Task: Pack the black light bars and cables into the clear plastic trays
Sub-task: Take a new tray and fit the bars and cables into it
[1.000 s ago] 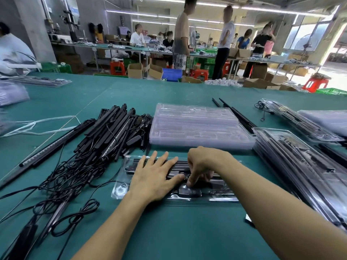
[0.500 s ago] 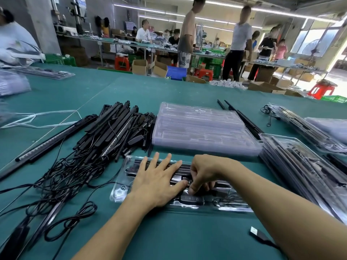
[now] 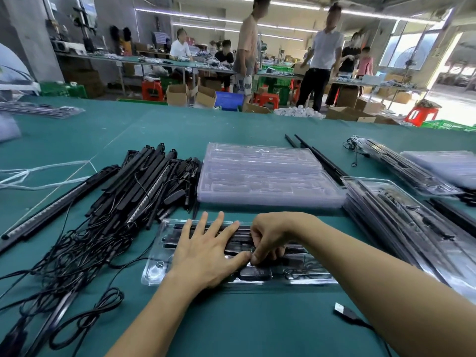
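Note:
A clear plastic tray (image 3: 154,273) lies on the green table in front of me, with black light bars (image 3: 239,244) and a cable set into its slots. My left hand (image 3: 206,256) lies flat on the tray with its fingers spread over the bars. Beside it, my right hand (image 3: 270,240) has its fingers curled down and presses a black part into the tray's middle. A heap of loose black light bars (image 3: 144,184) and tangled cables (image 3: 72,256) lies to the left.
A stack of empty clear trays (image 3: 265,176) stands just behind the tray. Filled trays (image 3: 401,222) are piled at the right. A loose USB plug (image 3: 345,311) lies near my right forearm. Several people stand and sit at benches beyond the table.
Both hands stay on the tray; my right fingers have dug a little deeper into its middle. The view has tilted down slightly and the USB plug has come into sight.

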The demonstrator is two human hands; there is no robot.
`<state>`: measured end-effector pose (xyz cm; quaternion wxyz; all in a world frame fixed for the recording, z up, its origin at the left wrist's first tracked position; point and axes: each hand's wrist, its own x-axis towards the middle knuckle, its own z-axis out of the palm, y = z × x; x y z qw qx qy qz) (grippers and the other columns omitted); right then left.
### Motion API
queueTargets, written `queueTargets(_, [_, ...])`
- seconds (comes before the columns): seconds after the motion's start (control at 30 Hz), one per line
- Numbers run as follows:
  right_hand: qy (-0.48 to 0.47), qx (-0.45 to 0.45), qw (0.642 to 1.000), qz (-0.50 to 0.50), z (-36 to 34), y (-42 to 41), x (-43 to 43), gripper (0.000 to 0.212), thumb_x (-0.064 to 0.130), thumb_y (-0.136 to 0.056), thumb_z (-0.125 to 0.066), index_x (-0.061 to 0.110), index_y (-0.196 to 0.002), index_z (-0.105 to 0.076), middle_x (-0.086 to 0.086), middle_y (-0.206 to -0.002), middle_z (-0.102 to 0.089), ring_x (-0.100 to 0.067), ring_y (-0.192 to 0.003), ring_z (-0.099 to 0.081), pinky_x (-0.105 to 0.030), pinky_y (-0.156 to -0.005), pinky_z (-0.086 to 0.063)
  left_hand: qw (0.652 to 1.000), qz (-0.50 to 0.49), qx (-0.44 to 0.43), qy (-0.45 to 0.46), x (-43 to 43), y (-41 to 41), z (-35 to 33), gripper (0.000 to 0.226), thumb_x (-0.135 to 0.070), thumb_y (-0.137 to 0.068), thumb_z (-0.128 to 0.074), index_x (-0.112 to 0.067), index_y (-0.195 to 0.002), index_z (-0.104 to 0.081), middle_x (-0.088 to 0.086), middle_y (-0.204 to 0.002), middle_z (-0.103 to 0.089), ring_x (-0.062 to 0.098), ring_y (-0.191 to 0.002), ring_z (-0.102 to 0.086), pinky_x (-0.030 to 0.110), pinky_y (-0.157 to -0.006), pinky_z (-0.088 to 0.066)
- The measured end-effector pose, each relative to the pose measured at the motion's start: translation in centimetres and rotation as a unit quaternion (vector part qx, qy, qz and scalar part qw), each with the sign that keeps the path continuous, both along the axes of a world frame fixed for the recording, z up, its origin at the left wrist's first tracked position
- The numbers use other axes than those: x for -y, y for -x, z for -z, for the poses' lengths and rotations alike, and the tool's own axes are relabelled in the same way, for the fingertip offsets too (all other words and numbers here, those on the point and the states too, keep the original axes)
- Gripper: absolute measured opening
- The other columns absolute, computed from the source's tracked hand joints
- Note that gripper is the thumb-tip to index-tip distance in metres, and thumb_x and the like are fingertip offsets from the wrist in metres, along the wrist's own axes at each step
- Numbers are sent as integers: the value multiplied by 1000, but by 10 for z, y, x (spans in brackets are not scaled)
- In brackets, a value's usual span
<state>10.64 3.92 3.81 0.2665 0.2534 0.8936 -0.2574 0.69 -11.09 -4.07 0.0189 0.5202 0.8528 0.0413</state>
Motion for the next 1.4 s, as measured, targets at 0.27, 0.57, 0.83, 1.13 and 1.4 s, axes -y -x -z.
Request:
queueTargets(0.27, [-25,48,999,-3,-6,9,7,27,28,-78,-82,4,-77,-70,-6,-63,-71,-16,-56,-66,-25,-62,-59,1000,4,20,15,-1,3,-5,91,-88,-70,-18,-52,-152,1,-9,-166,8,21,-152,13,52,-120,9])
queueTargets(0.57, [-2,42,999,11,-5,9,8,30,26,-74,-85,7,-80,-63,-8,-61,-69,-19,-57,-65,-26,-57,-57,995,-23,89,-35,-4,8,-8,104,-94,-52,-35,-57,-147,-18,-15,-164,-11,13,-152,2,46,-120,6])
queueTargets(0.83, [-57,-136,986,74,-14,-70,-42,21,15,-77,-81,17,-79,-60,5,-59,-63,-9,-51,-60,-25,-53,-49,990,3,106,-98,-2,24,-13,95,-96,-53,-46,-59,-140,-36,-22,-159,-24,8,-150,-12,41,-120,-4])
queueTargets(1.13, [-72,-47,980,181,-10,-137,-71,20,13,-76,-83,9,-76,-63,-9,-62,-71,-17,-48,-63,-21,-45,-48,983,13,107,-150,3,19,-14,83,-90,-58,-57,-55,-133,-49,-25,-152,-37,2,-144,-24,37,-118,-7])
queueTargets(1.4, [-61,4,981,182,-11,-122,-75,35,17,-65,-92,11,-70,-58,-12,-61,-69,-21,-53,-69,-27,-51,-54,980,8,100,-171,3,18,-14,92,-95,-47,-43,-53,-127,-55,-24,-146,-44,2,-139,-31,37,-118,-14])
